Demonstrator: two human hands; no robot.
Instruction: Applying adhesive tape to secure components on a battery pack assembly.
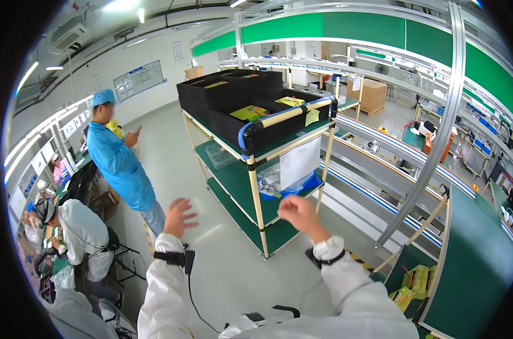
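My left hand is raised over the floor to the left of a tiered trolley, its fingers spread and nothing in it. My right hand is held up in front of the trolley's near corner, fingers curled inward, with no object visible in it. Neither hand clearly touches anything. Black bins stand on the trolley's top shelf, with yellow-green items lying inside. A blue and cream handle bar runs along the near edge. Below it hang a white sheet and, on a lower shelf, a blue tray with clear plastic bags.
At the left a person in a blue coat stands beside the walkway; another in white sits bent over a bench. To the right run conveyor rails and a metal post. Yellow-green packs lie beside a green board.
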